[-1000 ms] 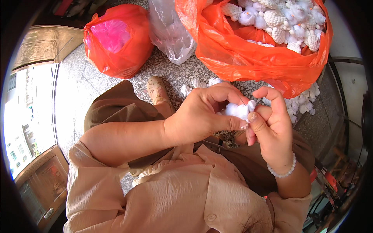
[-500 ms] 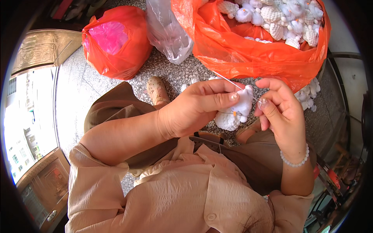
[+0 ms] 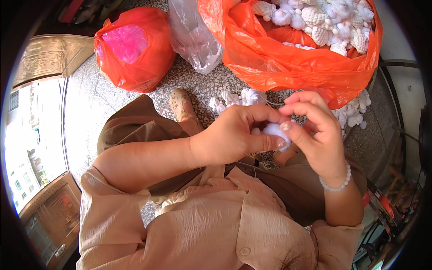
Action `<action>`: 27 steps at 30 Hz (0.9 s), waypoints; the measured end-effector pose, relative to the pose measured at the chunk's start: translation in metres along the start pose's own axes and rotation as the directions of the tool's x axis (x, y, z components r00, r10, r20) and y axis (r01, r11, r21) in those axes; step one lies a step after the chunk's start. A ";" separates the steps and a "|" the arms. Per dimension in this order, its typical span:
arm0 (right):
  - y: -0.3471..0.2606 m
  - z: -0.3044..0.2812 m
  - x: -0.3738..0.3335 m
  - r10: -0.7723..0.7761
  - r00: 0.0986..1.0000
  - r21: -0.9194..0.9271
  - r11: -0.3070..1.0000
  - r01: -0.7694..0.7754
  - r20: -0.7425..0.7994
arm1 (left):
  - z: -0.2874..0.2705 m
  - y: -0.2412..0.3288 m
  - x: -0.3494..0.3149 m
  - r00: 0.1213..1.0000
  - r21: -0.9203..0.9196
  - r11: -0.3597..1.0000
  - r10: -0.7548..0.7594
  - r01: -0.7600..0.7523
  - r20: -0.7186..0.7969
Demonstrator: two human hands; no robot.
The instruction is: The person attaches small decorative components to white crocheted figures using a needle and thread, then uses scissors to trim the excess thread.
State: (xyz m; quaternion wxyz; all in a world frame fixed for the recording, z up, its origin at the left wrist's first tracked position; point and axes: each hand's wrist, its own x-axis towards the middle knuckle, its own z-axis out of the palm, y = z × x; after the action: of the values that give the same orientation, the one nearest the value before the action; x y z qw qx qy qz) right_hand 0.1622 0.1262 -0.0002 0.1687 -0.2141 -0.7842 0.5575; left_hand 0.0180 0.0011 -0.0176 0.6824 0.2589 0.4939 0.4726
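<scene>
Clamping a fluffy white toy (image 3: 272, 130) in the left hand (image 3: 229, 135), with thumb along the near side and index finger bent over the far side. Touching the toy's right side with the thumb tip of the right hand (image 3: 320, 140), other fingers loosely curved and partly spread. Holding both hands together around the toy, in front of the body. Cannot tell whether gripping the toy or only touching it on the right, nor whether pinching the thread (image 3: 271, 104) looping just beyond. Counting one toy in hand, one beaded bracelet (image 3: 333, 189) on the right wrist, two shoes (image 3: 181, 103) and three bags: one big orange bag (image 3: 297, 74), one small red bag (image 3: 148, 67) with pink showing, one clear bag (image 3: 198, 45) between. Counting also two white heaps (image 3: 229, 100) on the floor (image 3: 83, 96). Unable to count the overlapping white pieces (image 3: 315, 17) inside the big orange bag.
</scene>
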 end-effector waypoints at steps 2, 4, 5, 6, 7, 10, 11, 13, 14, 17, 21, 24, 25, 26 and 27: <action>-0.002 0.002 -0.003 0.035 0.999 0.021 0.999 -0.035 0.000 | 0.001 0.000 -0.001 0.999 0.001 0.999 -0.041 0.041 0.011; -0.001 0.006 -0.004 0.024 0.998 0.147 0.989 -0.017 -0.049 | 0.004 -0.002 0.000 0.995 -0.078 0.992 -0.099 0.100 0.008; -0.003 0.007 -0.004 0.024 0.999 0.147 0.989 -0.016 -0.049 | 0.004 -0.001 -0.001 0.995 -0.078 0.992 -0.099 0.099 0.008; -0.005 0.009 -0.006 0.064 0.995 0.147 0.988 -0.052 -0.080 | 0.004 0.001 -0.001 0.992 -0.086 0.988 -0.127 0.126 -0.003; -0.007 0.009 -0.006 0.105 0.988 0.149 0.985 -0.088 -0.112 | 0.004 0.002 -0.001 0.988 -0.094 0.984 -0.155 0.153 -0.014; -0.008 0.005 -0.002 0.094 0.993 -0.118 0.989 -0.086 0.069 | 0.001 -0.003 -0.003 0.995 0.108 0.994 0.019 -0.009 -0.093; -0.006 0.005 -0.002 0.095 0.993 -0.117 0.989 -0.087 0.069 | 0.002 -0.004 -0.004 0.995 0.108 0.994 0.017 -0.007 -0.093; -0.003 0.005 -0.003 0.055 0.993 -0.133 0.990 -0.040 0.105 | 0.005 -0.005 -0.005 0.937 0.514 0.825 0.333 -0.233 -0.109; -0.002 0.005 -0.004 0.041 0.992 -0.138 0.990 -0.025 0.117 | 0.005 -0.003 -0.005 0.937 0.515 0.825 0.333 -0.233 -0.109; -0.002 0.008 -0.005 0.052 0.995 -0.099 0.994 -0.043 0.083 | 0.006 0.002 -0.002 0.949 0.598 0.785 0.291 -0.163 -0.124; 0.001 0.006 -0.008 0.132 0.987 0.397 0.914 -0.086 -0.088 | 0.002 0.004 0.003 0.992 -0.021 0.999 0.038 -0.041 -0.117; -0.005 -0.020 -0.003 0.034 0.985 0.636 0.767 0.082 -0.168 | -0.001 -0.005 0.006 0.986 -0.251 0.960 -0.148 0.124 -0.080; -0.012 -0.034 -0.001 -0.009 0.982 0.624 0.771 0.127 -0.189 | -0.002 -0.010 0.006 0.969 -0.316 0.929 -0.231 0.193 -0.088; -0.019 -0.048 0.001 -0.052 0.977 0.611 0.773 0.171 -0.208 | -0.004 -0.013 0.007 0.965 -0.348 0.908 -0.260 0.233 -0.031; -0.021 -0.054 0.000 -0.057 0.966 0.595 0.778 0.200 -0.250 | -0.006 -0.015 0.008 0.965 -0.347 0.908 -0.262 0.236 -0.029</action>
State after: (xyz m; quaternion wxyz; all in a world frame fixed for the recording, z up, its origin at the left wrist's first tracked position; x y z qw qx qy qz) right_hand 0.1862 0.1630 0.0370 0.3521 -0.1528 -0.5489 0.7426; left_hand 0.0186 0.0018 -0.0357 0.7524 0.0541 0.4591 0.4692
